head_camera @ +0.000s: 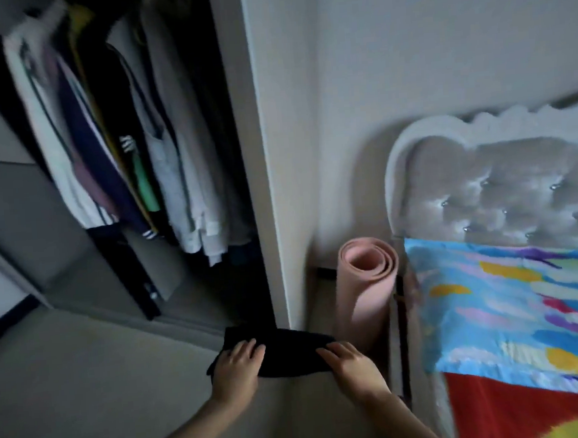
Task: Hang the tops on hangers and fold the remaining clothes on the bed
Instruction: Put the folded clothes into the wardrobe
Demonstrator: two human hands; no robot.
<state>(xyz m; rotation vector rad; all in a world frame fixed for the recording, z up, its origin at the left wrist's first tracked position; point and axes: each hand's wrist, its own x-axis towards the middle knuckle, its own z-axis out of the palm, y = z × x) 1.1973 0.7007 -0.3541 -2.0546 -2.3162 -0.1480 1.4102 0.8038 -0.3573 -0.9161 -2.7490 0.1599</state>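
A folded black garment point(283, 354) is held in front of me, above the floor, between both hands. My left hand point(238, 366) grips its left end with fingers on top. My right hand point(351, 365) grips its right end the same way. The open wardrobe point(132, 144) at upper left is full of tops hanging close together on hangers, white, purple, navy, green and grey. The bed point(527, 322) lies at the right under a bright multicoloured cover, with a grey tufted headboard point(490, 187) behind it.
A rolled pink mat point(367, 281) stands upright between the white wall corner point(278, 185) and the bed. The grey floor point(87, 387) spreads out at lower left. The wardrobe's dark sliding door frame point(126, 264) runs down to the floor.
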